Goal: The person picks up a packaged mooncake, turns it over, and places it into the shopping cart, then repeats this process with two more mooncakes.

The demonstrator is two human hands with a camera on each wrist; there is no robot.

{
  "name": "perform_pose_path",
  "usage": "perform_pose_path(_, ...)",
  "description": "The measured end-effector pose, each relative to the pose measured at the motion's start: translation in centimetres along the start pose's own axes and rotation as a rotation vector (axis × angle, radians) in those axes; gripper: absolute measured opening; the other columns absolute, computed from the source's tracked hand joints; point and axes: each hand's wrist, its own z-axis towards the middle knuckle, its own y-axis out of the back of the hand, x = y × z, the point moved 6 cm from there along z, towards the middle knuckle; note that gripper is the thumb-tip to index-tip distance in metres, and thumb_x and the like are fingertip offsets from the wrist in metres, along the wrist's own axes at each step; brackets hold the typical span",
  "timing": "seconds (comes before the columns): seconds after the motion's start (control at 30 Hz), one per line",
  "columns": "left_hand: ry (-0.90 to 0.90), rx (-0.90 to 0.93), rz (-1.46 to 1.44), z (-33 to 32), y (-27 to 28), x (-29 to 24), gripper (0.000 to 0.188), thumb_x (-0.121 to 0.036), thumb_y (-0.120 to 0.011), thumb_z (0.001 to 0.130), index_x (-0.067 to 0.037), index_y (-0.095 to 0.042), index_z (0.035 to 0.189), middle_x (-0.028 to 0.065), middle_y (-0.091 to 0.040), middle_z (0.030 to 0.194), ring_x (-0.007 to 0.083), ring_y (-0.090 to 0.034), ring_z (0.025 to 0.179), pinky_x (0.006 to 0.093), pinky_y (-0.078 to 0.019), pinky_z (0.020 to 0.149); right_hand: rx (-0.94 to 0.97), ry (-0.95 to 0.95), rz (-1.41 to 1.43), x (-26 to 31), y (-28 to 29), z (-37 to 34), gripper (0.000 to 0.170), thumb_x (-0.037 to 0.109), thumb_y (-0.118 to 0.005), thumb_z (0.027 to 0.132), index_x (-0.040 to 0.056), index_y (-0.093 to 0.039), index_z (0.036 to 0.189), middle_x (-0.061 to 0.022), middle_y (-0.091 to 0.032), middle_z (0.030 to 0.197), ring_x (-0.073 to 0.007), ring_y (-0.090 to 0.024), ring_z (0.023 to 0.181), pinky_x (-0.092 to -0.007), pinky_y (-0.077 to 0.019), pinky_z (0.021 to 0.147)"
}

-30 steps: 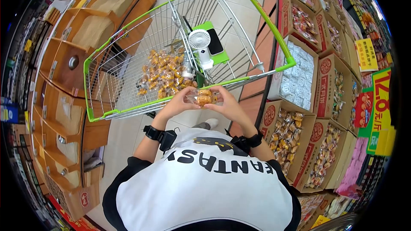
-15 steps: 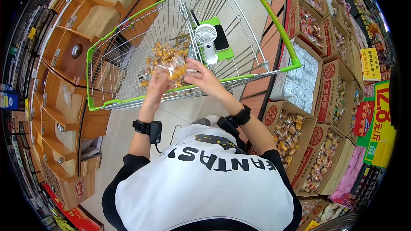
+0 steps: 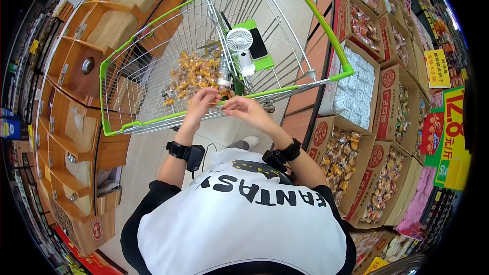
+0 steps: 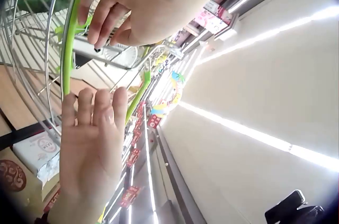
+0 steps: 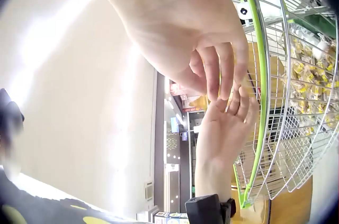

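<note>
Both hands are near the near green rail of the shopping cart (image 3: 168, 120), with nothing visible between their fingers. My left hand (image 3: 202, 104) has loosely bent fingers, and my right hand (image 3: 247, 110) is just beside it, its fingers relaxed. In the left wrist view the right hand (image 4: 92, 139) shows its palm with fingers up. The right wrist view has the fingertips of both hands close together, the left hand (image 5: 225, 129) below. Inside the cart, beyond the hands, lies a heap of clear-wrapped yellow-orange snacks (image 3: 193, 74).
A white handheld fan (image 3: 240, 46) and a dark phone (image 3: 258, 43) rest on the cart's green child-seat panel. To the right stand cardboard boxes of wrapped snacks (image 3: 341, 163) and a box of white packets (image 3: 355, 89). Wooden bins (image 3: 76, 127) line the left side.
A second ago both hands held a clear-wrapped snack before the rail; they then moved it over the cart. Now it is out of the hands, which have drawn back toward the rail.
</note>
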Motion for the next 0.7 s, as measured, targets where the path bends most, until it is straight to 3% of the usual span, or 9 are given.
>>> perform_pose_path(0.1,0.016,0.116,0.023,0.1,-3.0,0.1,0.017,-0.012,-0.043,0.084,-0.003,-0.051,0.096,0.0065,-0.057,0.086,0.0128,-0.054,0.081,0.0253,-0.0435,0.073,-0.047,0.077,0.016,0.6,0.7,-1.5,0.017,0.0,-0.055,0.074,0.0011,-0.052,0.091,-0.0036,-0.055,0.08,-0.0092,-0.055,0.074,-0.0212,-0.0439,0.069)
perform_pose_path(0.2,0.023,0.24,0.069,0.7,-5.5,0.9,0.017,-0.012,-0.043,0.084,-0.003,-0.051,0.097,0.0055,-0.056,0.086,0.0122,-0.054,0.08,0.0256,-0.0437,0.074,-0.141,0.03,-0.01,0.7,2.5,-3.7,0.017,-0.004,-0.054,0.073,0.0013,-0.052,0.09,-0.0021,-0.054,0.079,-0.0089,-0.054,0.075,-0.0207,-0.0437,0.069)
perform_pose_path(0.4,0.078,0.456,0.095,1.2,-10.9,1.2,0.016,-0.007,-0.043,0.082,-0.001,-0.051,0.094,0.0059,-0.057,0.083,0.0109,-0.053,0.078,0.0234,-0.0425,0.073,-0.413,0.088,0.036,2.1,6.1,-9.2,0.017,-0.004,-0.051,0.074,0.0016,-0.052,0.089,-0.0014,-0.051,0.082,-0.0082,-0.051,0.079,-0.0217,-0.0419,0.074)
perform_pose_path(0.7,0.077,0.841,0.283,0.6,-19.3,3.3,0.017,-0.013,-0.042,0.083,-0.004,-0.05,0.095,0.0043,-0.057,0.086,0.0121,-0.054,0.08,0.0241,-0.0405,0.072,-0.753,0.095,0.132,2.0,7.9,-18.6,0.015,-0.001,-0.051,0.075,0.0022,-0.051,0.09,-0.0013,-0.05,0.084,-0.0089,-0.05,0.082,-0.0222,-0.0404,0.076)
